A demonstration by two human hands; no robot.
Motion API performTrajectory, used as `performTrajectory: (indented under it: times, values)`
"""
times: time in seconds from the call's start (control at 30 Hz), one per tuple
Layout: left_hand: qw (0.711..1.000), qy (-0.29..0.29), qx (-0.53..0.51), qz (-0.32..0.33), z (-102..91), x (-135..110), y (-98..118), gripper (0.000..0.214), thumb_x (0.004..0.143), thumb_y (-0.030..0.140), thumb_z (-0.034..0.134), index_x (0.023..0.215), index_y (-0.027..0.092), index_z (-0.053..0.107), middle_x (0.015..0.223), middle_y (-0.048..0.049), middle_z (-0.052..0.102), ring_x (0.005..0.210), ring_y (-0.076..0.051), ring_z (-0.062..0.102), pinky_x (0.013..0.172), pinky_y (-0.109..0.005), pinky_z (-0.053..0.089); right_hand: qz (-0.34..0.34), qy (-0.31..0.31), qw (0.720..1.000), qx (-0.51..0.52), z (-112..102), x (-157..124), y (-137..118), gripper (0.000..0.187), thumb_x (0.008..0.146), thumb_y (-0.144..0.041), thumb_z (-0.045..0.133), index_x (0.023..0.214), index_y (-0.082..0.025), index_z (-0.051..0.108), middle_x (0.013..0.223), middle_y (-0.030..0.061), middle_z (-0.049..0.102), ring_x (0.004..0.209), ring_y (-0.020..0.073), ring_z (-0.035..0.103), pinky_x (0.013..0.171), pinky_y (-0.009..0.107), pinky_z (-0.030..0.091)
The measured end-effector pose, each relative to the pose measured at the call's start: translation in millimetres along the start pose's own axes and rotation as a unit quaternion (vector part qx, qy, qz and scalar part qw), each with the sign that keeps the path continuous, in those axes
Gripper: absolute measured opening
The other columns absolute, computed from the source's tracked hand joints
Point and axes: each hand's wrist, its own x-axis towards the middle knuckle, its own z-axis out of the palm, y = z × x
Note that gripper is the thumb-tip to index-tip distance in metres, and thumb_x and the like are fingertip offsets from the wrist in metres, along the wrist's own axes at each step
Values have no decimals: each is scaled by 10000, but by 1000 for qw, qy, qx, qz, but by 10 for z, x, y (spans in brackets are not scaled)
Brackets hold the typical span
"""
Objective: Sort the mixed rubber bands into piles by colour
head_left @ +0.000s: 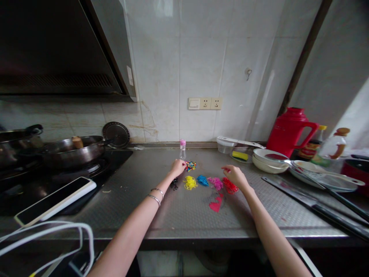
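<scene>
Nearest you, white cables (57, 234) loop off the left corner beside a phone (54, 200) lying on the hob's edge. Your left hand (177, 167) reaches far, fingers curled onto the mixed-colour heap (190, 166); whether it grips anything cannot be told. Your right hand (235, 176) pinches a red band (225, 169) just above the red pile (230, 187), likely because each colour keeps its own heap: black pile (174, 184), yellow pile (190, 182), blue pile (202, 180) and pink pile (216, 183) sit side by side in a row. A small pink-capped bottle (182, 149) stands just beyond the mixed heap. To the right, stacked bowls (266, 157) and a long knife (302, 198) crowd the counter (178, 215) near your right forearm.
</scene>
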Motion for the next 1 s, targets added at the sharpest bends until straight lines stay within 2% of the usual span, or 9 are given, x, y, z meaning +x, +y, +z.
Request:
performTrajectory:
  times: [0.17,0.4,0.6,0.77,1.0]
  values:
    - [999,28,-33,-18,-73,58,22,195,736,280,546,782,168,699,806,-68,681,714,-144,585,702,-246,424,2,2,1000,-6,3,1,-2,304,719,-208,440,933,-224,655,936,35,660,833,165,589,714,228,421]
    - [997,35,-66,33,-82,84,158,205,739,285,538,774,157,694,777,-57,681,693,-134,584,671,-234,422,-1,0,1000,-7,8,-3,0,297,721,-220,438,923,-223,655,936,36,661,834,168,591,724,234,422]
    - [997,42,-61,16,-104,77,195,196,731,277,545,763,154,695,776,-59,681,708,-142,588,678,-243,422,-5,-7,1000,-7,22,5,19,295,720,-223,446,928,-228,655,949,35,657,862,175,586,744,243,420]
    - [995,-4,-94,27,-42,29,219,240,739,297,524,804,143,696,774,-59,684,678,-135,590,640,-226,425,-8,0,1000,-2,29,-2,9,294,724,-222,439,924,-224,655,934,38,658,837,167,590,728,237,420]
    - [988,-85,-81,98,157,-127,449,246,728,304,520,774,147,703,763,-52,690,692,-138,593,665,-214,421,-6,-4,1000,-1,35,-7,15,293,713,-207,451,919,-222,658,907,35,664,830,161,590,725,230,417]
